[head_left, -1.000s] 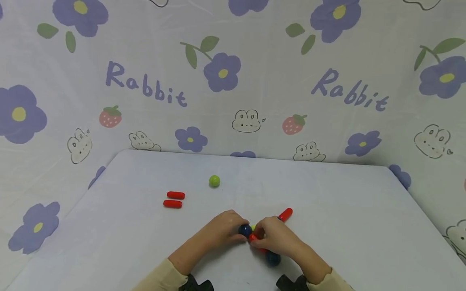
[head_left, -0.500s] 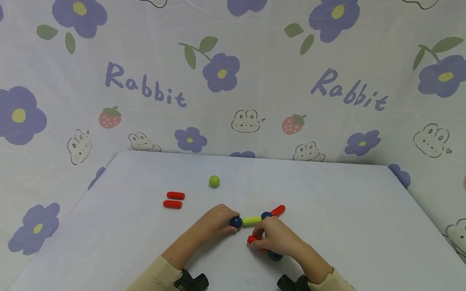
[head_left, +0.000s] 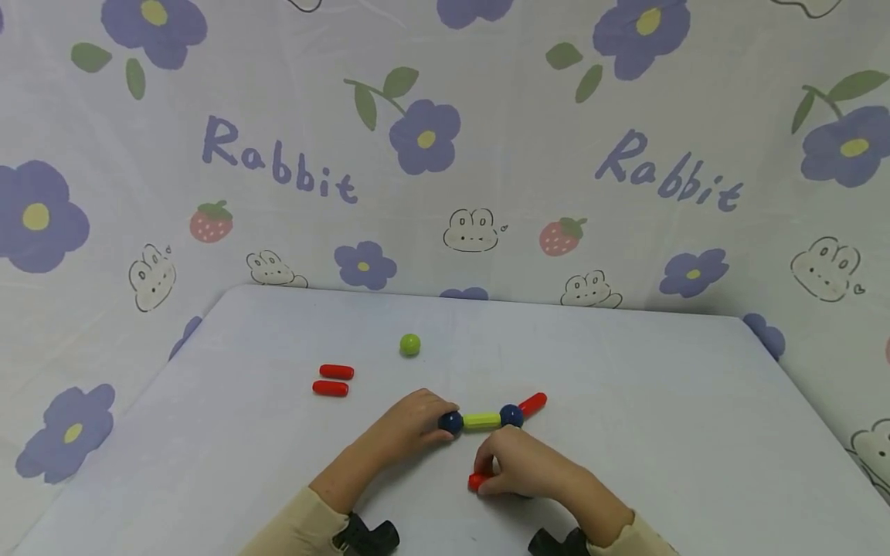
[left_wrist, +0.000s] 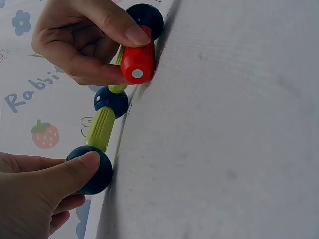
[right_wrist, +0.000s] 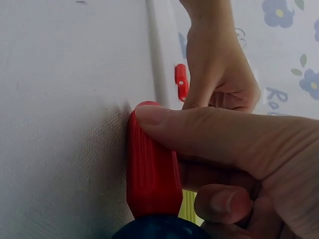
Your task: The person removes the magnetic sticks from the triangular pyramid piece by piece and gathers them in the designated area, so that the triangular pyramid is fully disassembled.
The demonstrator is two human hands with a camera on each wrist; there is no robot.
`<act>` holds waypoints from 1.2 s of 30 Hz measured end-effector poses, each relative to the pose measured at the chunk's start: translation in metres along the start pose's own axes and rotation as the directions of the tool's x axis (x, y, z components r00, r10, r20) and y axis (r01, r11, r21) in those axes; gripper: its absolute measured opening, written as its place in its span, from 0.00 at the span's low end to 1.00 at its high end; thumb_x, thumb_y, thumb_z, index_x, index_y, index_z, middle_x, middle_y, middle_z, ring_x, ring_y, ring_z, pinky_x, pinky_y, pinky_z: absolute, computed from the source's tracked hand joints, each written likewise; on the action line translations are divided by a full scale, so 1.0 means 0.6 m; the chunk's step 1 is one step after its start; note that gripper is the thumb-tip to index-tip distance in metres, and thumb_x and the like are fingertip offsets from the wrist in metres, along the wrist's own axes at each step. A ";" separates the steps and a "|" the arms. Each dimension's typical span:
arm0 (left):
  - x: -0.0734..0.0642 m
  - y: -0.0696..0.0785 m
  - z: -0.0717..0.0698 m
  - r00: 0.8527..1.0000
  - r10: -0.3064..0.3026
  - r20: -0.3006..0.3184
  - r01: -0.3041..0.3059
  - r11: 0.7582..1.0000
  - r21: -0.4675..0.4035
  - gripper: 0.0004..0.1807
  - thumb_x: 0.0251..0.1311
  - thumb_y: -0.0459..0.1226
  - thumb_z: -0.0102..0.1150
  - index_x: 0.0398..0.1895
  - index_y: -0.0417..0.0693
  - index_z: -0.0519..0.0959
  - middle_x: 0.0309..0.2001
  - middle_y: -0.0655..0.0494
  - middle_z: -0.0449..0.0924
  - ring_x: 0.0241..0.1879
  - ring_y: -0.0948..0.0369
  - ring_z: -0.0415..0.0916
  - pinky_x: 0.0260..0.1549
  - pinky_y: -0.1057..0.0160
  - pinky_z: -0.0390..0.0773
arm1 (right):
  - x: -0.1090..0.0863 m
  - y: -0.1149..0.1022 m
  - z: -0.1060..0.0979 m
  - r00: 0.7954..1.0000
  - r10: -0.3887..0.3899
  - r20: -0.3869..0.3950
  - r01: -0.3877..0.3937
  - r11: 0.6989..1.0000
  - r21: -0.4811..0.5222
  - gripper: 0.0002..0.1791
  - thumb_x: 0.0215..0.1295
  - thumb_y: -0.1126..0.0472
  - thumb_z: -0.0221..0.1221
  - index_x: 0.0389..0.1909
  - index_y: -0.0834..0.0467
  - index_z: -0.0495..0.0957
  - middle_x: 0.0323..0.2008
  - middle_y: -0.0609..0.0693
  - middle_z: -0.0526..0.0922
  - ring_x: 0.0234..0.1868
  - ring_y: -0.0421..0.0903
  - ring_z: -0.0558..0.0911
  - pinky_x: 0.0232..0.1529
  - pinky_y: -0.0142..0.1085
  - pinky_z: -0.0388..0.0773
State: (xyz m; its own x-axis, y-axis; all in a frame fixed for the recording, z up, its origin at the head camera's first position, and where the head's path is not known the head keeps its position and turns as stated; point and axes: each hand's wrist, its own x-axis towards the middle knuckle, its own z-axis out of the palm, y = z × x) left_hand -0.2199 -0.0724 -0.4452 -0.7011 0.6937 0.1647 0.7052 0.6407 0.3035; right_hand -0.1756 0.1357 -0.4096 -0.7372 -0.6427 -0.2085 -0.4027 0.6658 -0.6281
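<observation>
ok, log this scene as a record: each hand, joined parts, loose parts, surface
left hand: pinches dark blue ball
joined to that ball: yellow-green rod, then second dark blue ball, then angled red rod
right hand: grips held red rod
on held rod's end: third dark blue ball
loose: two red rods, side by side; green ball farther back
surface: white table

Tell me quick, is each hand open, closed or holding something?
Left hand: closed, pinching a dark blue ball joined to a yellow-green rod.
Right hand: closed, pinching a red rod with a second blue ball at one end.
</observation>
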 end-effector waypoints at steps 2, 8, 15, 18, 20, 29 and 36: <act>0.000 0.000 0.000 1.000 -0.004 0.002 0.004 1.000 -0.001 0.22 0.58 0.43 0.60 0.54 0.43 0.76 0.48 0.55 0.82 0.50 0.60 0.74 0.53 0.62 0.73 | -0.001 -0.003 -0.001 1.000 -0.004 0.010 0.004 1.000 -0.011 0.06 0.50 0.61 0.68 0.29 0.58 0.84 0.23 0.40 0.81 0.23 0.33 0.71 0.26 0.26 0.70; -0.002 -0.001 -0.001 1.000 0.019 -0.016 -0.019 1.000 -0.018 0.21 0.58 0.41 0.61 0.53 0.41 0.76 0.48 0.54 0.82 0.50 0.59 0.75 0.53 0.61 0.73 | 0.010 -0.012 -0.029 1.000 -0.025 0.006 0.025 0.997 -0.069 0.09 0.51 0.61 0.67 0.33 0.60 0.84 0.29 0.46 0.85 0.30 0.38 0.77 0.31 0.28 0.74; -0.002 -0.008 0.002 0.999 0.042 -0.016 -0.042 0.999 -0.028 0.21 0.58 0.40 0.61 0.53 0.41 0.76 0.47 0.54 0.82 0.49 0.59 0.75 0.53 0.62 0.73 | 0.050 -0.003 -0.078 0.995 -0.092 -0.029 0.087 0.988 -0.130 0.12 0.51 0.65 0.67 0.38 0.63 0.83 0.39 0.53 0.85 0.33 0.45 0.77 0.32 0.29 0.74; -0.001 -0.009 0.004 0.998 0.056 -0.021 -0.056 0.998 -0.014 0.21 0.57 0.40 0.62 0.52 0.41 0.76 0.46 0.53 0.82 0.49 0.58 0.75 0.53 0.62 0.73 | 0.069 0.004 -0.084 0.995 -0.099 -0.004 0.097 0.983 -0.154 0.13 0.51 0.64 0.68 0.39 0.63 0.82 0.39 0.54 0.84 0.33 0.45 0.78 0.31 0.29 0.76; -0.001 -0.008 0.004 0.998 0.059 -0.021 -0.059 0.998 -0.013 0.20 0.57 0.40 0.62 0.52 0.40 0.76 0.46 0.53 0.82 0.49 0.58 0.75 0.53 0.62 0.73 | 0.080 0.009 -0.085 0.995 -0.099 0.015 0.100 0.978 -0.180 0.13 0.50 0.64 0.68 0.38 0.63 0.83 0.39 0.53 0.85 0.36 0.46 0.80 0.35 0.31 0.77; -0.001 -0.004 0.002 0.998 0.057 -0.024 -0.057 0.998 -0.011 0.20 0.58 0.40 0.61 0.52 0.41 0.76 0.46 0.53 0.82 0.49 0.59 0.75 0.53 0.63 0.73 | 0.104 0.014 -0.078 0.997 -0.054 0.054 0.066 0.967 -0.246 0.07 0.48 0.66 0.69 0.31 0.61 0.84 0.30 0.48 0.84 0.34 0.42 0.80 0.37 0.32 0.77; -0.002 -0.004 0.002 0.999 0.035 -0.020 -0.035 0.999 -0.015 0.20 0.58 0.41 0.61 0.52 0.41 0.76 0.46 0.53 0.82 0.49 0.59 0.75 0.52 0.63 0.74 | 0.106 0.013 -0.076 0.997 -0.049 0.062 0.062 0.971 -0.230 0.06 0.50 0.67 0.67 0.31 0.61 0.84 0.29 0.48 0.84 0.32 0.39 0.77 0.35 0.30 0.77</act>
State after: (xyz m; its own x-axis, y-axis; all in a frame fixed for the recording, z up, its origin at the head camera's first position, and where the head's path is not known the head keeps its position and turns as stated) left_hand -0.2206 -0.0744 -0.4469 -0.6780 0.7090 0.1940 0.7280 0.6109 0.3111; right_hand -0.2503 0.1172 -0.3936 -0.6814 -0.6970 -0.2236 -0.5620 0.6938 -0.4503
